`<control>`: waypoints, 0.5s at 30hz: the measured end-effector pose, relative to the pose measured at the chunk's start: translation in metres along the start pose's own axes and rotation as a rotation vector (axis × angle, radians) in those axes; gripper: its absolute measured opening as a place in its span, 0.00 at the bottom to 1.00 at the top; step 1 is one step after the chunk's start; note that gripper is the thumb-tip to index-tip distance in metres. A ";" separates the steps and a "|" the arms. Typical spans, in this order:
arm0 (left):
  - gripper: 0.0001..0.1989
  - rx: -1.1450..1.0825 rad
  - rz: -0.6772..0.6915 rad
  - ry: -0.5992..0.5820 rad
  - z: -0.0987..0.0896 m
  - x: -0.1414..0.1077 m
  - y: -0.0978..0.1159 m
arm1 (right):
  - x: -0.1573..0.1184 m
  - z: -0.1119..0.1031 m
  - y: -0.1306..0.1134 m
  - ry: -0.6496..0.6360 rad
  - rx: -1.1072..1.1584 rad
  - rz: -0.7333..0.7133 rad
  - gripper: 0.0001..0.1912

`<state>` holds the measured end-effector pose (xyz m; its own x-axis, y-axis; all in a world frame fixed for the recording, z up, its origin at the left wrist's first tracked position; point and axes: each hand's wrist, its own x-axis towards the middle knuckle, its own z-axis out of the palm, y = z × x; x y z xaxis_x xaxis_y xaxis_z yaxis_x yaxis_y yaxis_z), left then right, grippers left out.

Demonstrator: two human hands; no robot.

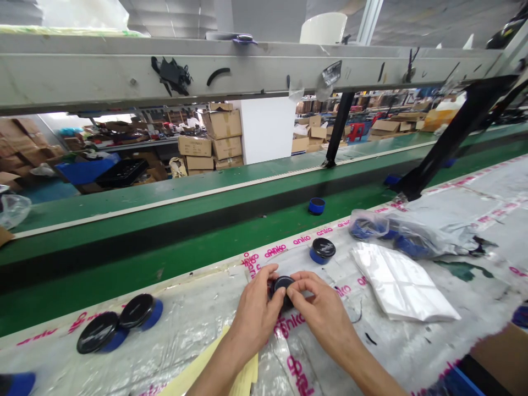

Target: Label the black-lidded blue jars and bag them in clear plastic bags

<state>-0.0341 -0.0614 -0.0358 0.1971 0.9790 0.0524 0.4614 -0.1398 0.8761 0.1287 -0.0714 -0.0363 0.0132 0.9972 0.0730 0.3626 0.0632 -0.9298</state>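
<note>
Round, glossy black-topped piece pinched between left hand and right hand.
Best kept level at the pale plastic-covered bench, fingertip pressure evenly shared.

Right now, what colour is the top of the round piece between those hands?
The round piece is black on top, clearest in the head view.

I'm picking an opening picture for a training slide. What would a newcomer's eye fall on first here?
Likely the left hand and right hand, at lower centre, both on a small round black cap. Then the long green belt slanting across behind them. The bright white plastic sheets, right of the hands, also stand out.
</note>
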 end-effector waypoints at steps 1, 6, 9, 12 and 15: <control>0.21 0.003 0.007 0.000 0.000 -0.001 0.000 | 0.000 0.000 -0.001 0.002 0.008 -0.003 0.15; 0.21 -0.025 0.011 -0.002 0.000 -0.002 0.001 | -0.001 -0.002 -0.003 0.005 -0.028 -0.044 0.17; 0.21 -0.023 -0.002 -0.001 0.000 0.000 0.002 | -0.003 -0.004 -0.004 0.042 -0.068 -0.086 0.17; 0.21 -0.017 -0.002 -0.008 0.000 0.001 0.002 | -0.003 -0.005 -0.005 0.077 -0.098 -0.119 0.17; 0.21 -0.024 -0.005 -0.005 0.000 0.000 0.000 | -0.002 -0.006 -0.003 0.072 -0.077 -0.050 0.16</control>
<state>-0.0338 -0.0613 -0.0355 0.1998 0.9788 0.0458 0.4413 -0.1316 0.8877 0.1326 -0.0743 -0.0315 0.0595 0.9874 0.1467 0.4347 0.1066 -0.8942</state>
